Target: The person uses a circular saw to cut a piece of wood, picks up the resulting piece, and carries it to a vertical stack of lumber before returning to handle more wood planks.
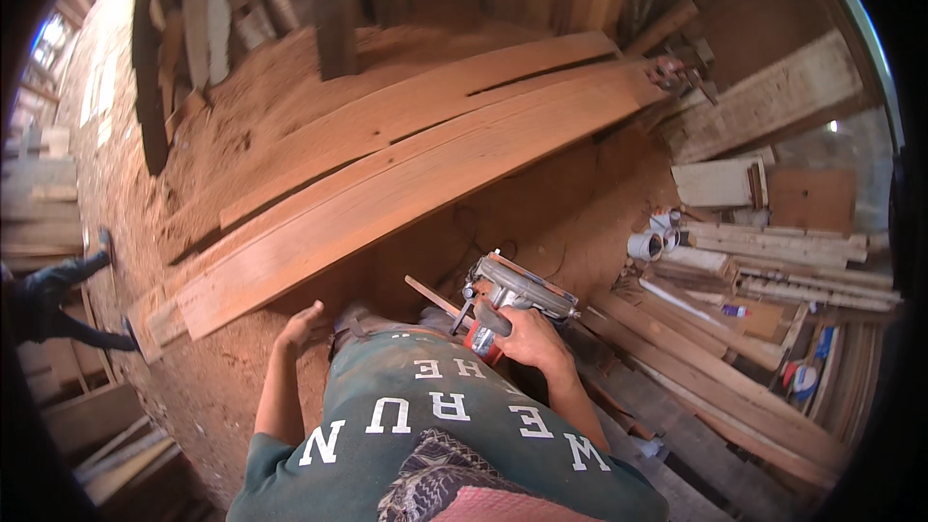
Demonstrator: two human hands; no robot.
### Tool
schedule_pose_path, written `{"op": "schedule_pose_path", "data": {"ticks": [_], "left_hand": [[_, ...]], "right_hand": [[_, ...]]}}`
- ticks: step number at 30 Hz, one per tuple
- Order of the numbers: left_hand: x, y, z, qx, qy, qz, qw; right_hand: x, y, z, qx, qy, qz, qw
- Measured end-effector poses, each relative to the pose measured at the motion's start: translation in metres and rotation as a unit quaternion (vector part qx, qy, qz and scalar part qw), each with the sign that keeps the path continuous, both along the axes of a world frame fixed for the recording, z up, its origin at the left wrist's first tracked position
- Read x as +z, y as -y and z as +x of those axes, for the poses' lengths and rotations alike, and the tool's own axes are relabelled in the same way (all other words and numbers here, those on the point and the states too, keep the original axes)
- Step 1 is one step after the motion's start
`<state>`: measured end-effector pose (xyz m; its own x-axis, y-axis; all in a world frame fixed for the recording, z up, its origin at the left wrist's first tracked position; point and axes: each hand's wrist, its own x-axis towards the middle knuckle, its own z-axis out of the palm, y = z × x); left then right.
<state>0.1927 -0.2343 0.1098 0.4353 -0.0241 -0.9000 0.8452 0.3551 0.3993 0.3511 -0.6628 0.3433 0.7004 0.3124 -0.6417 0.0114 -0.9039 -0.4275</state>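
My right hand is wrapped round the dark handle of a circular saw with a grey metal guard and a red body. The saw is off the long boards, close to my right side. At my left side, my left hand is held out with its fingers stretched and nothing in it. Ahead of me a long reddish-brown plank runs from near left to far right. Another long board lies along its far side, with dark gaps between. A thin wooden strip sticks out beside the saw.
Sawdust covers the ground. A red and metal object sits at the plank's far end. Stacked boards and white cylinders lie to the right. Upright timbers stand beyond. Another person's legs show at the left.
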Motion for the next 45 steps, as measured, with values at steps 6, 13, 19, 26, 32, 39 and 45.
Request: {"op": "schedule_pose_path", "data": {"ticks": [6,13,19,26,32,39,45], "left_hand": [[0.048,0.123,0.183,-0.137,0.212,0.118,0.960],[0.042,0.245,0.398,-0.201,0.386,0.305,0.847],[0.028,0.334,0.498,-0.248,0.311,0.598,0.696],[-0.042,0.365,0.525,-0.249,0.192,0.706,0.635],[-0.009,0.377,0.522,-0.258,0.200,0.705,0.629],[-0.016,0.369,0.521,-0.269,0.162,0.713,0.627],[-0.017,0.422,0.538,-0.127,0.170,0.790,0.575]], "right_hand": [[0.000,0.104,0.029,-0.082,0.064,0.038,0.994],[-0.005,0.196,0.051,-0.163,0.061,-0.006,0.985],[-0.007,0.250,0.095,-0.199,0.040,-0.025,0.979],[-0.025,0.324,0.201,-0.150,0.011,-0.015,0.989],[-0.030,0.395,0.330,-0.097,-0.033,-0.025,0.994],[0.052,0.412,0.496,0.140,0.001,-0.051,0.989],[0.069,0.416,0.618,0.253,0.052,0.039,0.965]]}}
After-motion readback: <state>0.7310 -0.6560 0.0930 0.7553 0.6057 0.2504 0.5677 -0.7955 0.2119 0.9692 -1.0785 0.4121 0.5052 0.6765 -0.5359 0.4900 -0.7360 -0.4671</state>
